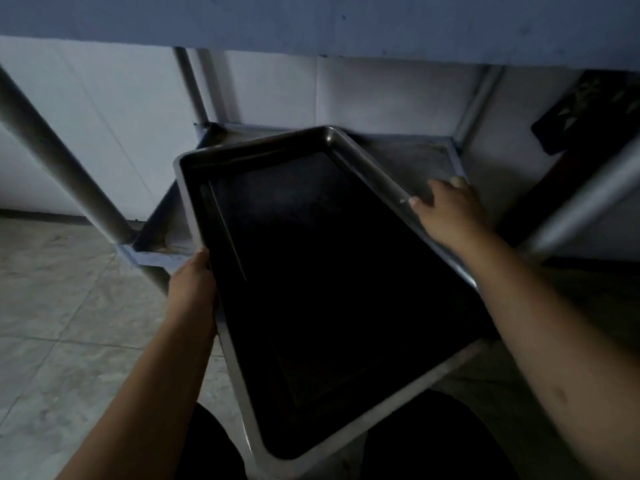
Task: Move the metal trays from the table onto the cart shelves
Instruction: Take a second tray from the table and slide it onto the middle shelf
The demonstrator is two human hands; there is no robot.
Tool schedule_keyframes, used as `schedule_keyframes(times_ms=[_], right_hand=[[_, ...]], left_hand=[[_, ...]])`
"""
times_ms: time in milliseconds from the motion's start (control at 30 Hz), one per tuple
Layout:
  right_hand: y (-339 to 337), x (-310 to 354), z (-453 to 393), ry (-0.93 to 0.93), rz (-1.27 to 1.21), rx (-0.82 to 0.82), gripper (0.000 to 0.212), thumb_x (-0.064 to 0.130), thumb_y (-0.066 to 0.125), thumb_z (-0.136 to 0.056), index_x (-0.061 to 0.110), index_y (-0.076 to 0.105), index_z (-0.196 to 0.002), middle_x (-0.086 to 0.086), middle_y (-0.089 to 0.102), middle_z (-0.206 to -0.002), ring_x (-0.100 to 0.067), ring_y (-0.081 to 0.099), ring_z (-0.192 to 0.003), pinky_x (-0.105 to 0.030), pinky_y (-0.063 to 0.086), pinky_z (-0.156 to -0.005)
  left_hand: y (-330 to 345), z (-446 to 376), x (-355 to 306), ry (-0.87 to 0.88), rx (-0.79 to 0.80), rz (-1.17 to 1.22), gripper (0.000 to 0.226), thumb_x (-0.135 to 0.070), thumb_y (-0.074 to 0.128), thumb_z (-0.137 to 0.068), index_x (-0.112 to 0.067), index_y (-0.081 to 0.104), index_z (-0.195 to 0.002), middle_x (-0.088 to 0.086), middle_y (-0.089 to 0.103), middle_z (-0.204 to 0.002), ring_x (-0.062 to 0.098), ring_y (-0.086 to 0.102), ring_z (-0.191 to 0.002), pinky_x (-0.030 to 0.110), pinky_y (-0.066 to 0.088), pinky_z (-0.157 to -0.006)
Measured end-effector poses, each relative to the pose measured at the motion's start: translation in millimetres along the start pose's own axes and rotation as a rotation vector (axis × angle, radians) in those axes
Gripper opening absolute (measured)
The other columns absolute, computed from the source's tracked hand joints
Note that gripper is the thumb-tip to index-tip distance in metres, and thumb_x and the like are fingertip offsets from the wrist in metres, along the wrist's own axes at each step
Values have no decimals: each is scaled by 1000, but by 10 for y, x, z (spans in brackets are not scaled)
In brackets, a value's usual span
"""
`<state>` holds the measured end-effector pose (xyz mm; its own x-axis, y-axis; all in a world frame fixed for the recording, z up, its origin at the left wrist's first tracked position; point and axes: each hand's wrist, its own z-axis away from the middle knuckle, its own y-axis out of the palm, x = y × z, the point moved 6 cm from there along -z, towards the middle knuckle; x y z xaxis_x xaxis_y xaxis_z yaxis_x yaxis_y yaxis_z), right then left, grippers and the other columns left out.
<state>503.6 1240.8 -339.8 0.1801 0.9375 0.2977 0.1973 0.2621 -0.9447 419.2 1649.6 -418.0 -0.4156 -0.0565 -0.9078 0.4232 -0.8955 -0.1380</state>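
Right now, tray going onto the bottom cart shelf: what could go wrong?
1. The tray sits skewed to the shelf; its far corner could catch the rear left post or the shelf lip and jam.
2. The right hand has its fingers spread at the rim, looking loosely set, while the left hand grips the other edge; the tray may tip or slip.
3. Light is dim, so the shelf edges are hard to judge.
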Motion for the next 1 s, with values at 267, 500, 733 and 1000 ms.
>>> schedule_keyframes(times_ms=[267,500,733,1000], right_hand=[[106,-553,2519,504,-834,-397,37,21,68,-86,10,44,-111,7,49,-97,2,46,-79,3,32,-72],[416,-727,2103,694,-1183,-234,16,14,54,-94,18,52,-78,0,50,-61,-7,49,-46,-24,40,-45],[277,-833,1057,550,-939,-130,30,13,57,-91,16,48,-62,-5,44,-56,-18,40,-52,-32,30,-54],[-71,-648,254,479,-436,16,25,23,67,-85,5,66,-102,-23,67,-98,-33,66,-88,-39,54,-80]], left_hand=[[-22,-41,11,97,9,-63,30,-15,43,-84,-23,72,-91,24,67,-104,37,67,-85,53,58,-86],[88,174,81,37,-19,51,35,-38,40,-95,-16,66,-103,6,67,-111,27,62,-104,41,51,-91],[235,399,218,23,13,468,27,-28,42,-102,-15,62,-88,0,67,-73,23,67,-76,30,55,-60],[760,479,25,-21,45,580,26,-25,41,-104,-15,62,-92,10,65,-98,24,65,-92,41,54,-86]])
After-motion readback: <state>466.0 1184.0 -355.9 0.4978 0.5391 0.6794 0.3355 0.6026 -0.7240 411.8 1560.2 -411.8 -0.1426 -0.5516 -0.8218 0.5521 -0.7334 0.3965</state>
